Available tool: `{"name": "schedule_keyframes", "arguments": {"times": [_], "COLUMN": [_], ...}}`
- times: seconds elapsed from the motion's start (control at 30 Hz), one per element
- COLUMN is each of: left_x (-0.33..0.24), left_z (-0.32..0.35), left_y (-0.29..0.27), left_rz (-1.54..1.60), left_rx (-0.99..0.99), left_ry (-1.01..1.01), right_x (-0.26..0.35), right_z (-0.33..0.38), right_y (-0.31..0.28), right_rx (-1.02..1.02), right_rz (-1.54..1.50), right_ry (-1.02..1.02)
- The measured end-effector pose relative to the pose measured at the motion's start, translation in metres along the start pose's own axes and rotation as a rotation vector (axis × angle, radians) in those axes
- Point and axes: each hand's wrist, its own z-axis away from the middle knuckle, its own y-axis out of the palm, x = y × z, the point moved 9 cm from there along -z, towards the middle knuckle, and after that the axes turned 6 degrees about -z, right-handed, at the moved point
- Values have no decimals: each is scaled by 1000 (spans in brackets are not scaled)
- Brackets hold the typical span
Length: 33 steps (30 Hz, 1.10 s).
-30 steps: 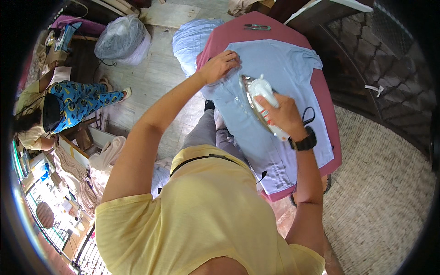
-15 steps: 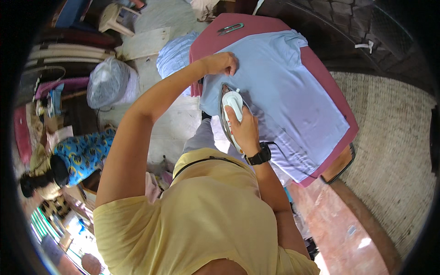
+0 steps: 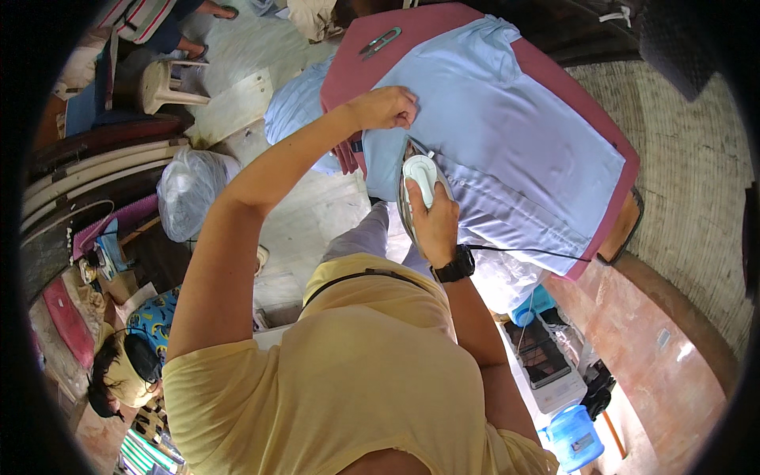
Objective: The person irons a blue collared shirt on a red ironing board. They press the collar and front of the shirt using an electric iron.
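Observation:
A light blue shirt (image 3: 522, 150) lies spread over a maroon-covered ironing board (image 3: 574, 83), hanging over its near edge. My right hand (image 3: 436, 223) is wrapped round the handle of a white clothes iron (image 3: 422, 175), which stands at the shirt's near left part with its tip pointing away from me. A dark cord (image 3: 526, 251) runs from my right wrist area across the shirt toward the right. Beyond the iron, my left hand (image 3: 386, 108) has its fingers curled and pinching the shirt near its left edge. Green-handled thread snips (image 3: 381, 42) lie at the board's far left.
Blue cloth (image 3: 294, 103) is bundled left of the board. A clear plastic bag (image 3: 188, 194) and a cream stool (image 3: 168, 85) stand on the floor farther left. A person in a blue patterned top (image 3: 152, 318) is at lower left. A blue bucket (image 3: 573, 438) stands at lower right.
My view has turned, so the board appears rotated and shifted. The iron's cord is now stretched straighter to the right. My hands keep their hold on the iron and shirt.

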Motion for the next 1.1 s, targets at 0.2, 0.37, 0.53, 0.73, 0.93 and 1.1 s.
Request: {"name": "schedule_keyframes", "arguments": {"times": [0.2, 0.37, 0.53, 0.73, 0.93, 1.1], "left_x": [-5, -3, -2, 4, 5, 7], "left_z": [-1, -2, -4, -4, -6, -7], "left_y": [-2, -2, -5, 0, -3, -4], "left_rz": [-26, 14, 15, -19, 10, -2], "left_rx": [-9, 25, 32, 6, 13, 18], "left_ry": [95, 85, 26, 38, -27, -51], "right_x": [2, -3, -5, 3, 5, 11], "right_z": [1, 1, 4, 4, 7, 5], "right_y": [5, 10, 14, 13, 13, 18], "right_rx": [26, 67, 73, 11, -30, -1], "right_rz": [31, 57, 87, 56, 100, 57], "right_ry": [75, 148, 173, 206, 115, 192]}}
